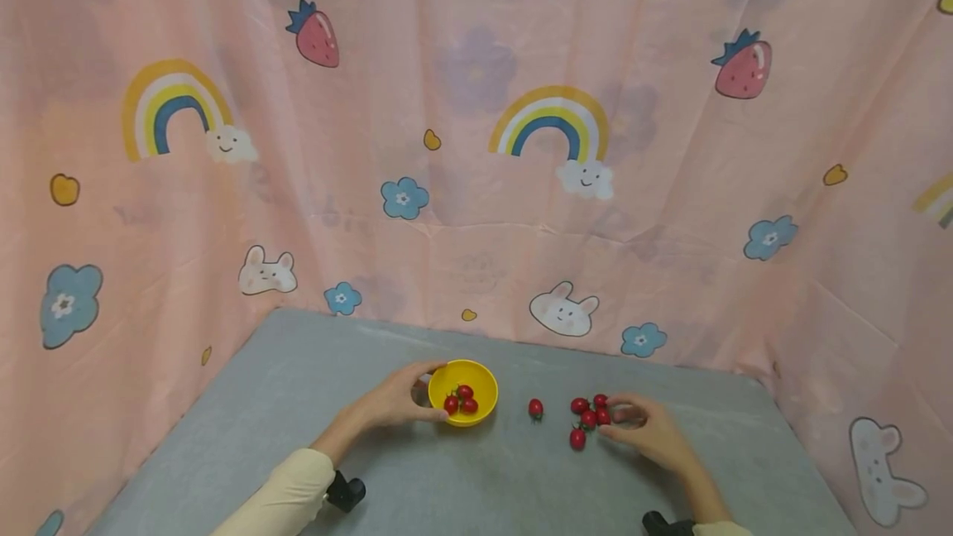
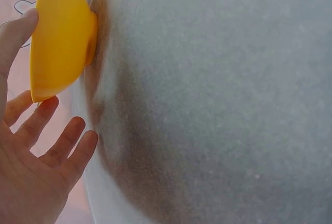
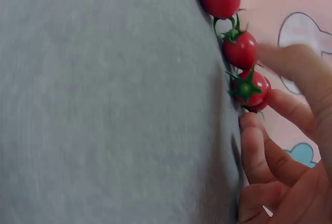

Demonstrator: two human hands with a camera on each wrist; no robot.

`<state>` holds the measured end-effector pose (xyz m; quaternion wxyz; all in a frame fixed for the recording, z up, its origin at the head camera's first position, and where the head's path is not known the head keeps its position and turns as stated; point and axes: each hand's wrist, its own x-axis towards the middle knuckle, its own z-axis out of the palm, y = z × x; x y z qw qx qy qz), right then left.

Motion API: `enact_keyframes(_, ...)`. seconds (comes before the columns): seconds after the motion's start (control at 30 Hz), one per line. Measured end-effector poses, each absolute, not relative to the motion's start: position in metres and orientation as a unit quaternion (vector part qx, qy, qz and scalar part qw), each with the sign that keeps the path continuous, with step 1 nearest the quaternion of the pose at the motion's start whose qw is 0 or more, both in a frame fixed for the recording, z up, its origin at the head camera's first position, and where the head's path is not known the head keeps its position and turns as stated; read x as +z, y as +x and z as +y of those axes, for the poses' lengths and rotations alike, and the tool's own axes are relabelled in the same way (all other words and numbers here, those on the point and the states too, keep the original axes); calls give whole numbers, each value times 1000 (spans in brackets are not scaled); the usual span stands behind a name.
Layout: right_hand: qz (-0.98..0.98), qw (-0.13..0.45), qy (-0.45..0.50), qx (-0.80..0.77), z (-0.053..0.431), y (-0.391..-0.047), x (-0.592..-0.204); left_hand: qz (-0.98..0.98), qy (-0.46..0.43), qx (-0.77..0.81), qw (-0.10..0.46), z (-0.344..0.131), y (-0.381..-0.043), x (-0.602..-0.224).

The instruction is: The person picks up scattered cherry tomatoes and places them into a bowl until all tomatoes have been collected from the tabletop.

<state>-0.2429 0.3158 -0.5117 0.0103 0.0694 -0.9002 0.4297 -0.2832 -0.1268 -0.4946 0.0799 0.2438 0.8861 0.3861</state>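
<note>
My left hand (image 1: 402,397) holds the side of a yellow bowl (image 1: 486,412), its thumb and fingers spread along the rim. In the left wrist view the same bowl (image 2: 62,37) shows from the side, with the left hand (image 2: 39,156) touching its edge. Three cherry tomatoes (image 1: 465,392) lie inside it. My right hand (image 1: 655,434) is at a cluster of cherry tomatoes (image 1: 588,419), thumb and fingers apart beside the nearest ones. Seen from the right wrist, its fingers are next to a tomato with a green calyx (image 3: 249,86); no firm hold shows.
One cherry tomato (image 1: 536,409) lies alone between the bowl and the cluster. Everything stands on a grey cloth-covered table (image 1: 476,478). A pink patterned curtain (image 1: 462,255) hangs behind the table and along its sides.
</note>
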Motion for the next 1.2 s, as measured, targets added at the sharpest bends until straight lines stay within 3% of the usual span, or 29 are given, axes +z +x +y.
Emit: enact_keyframes(1.2, -889, 34, 25, 456, 319, -245, -515, 883, 233, 397, 90, -126, -282, -492)
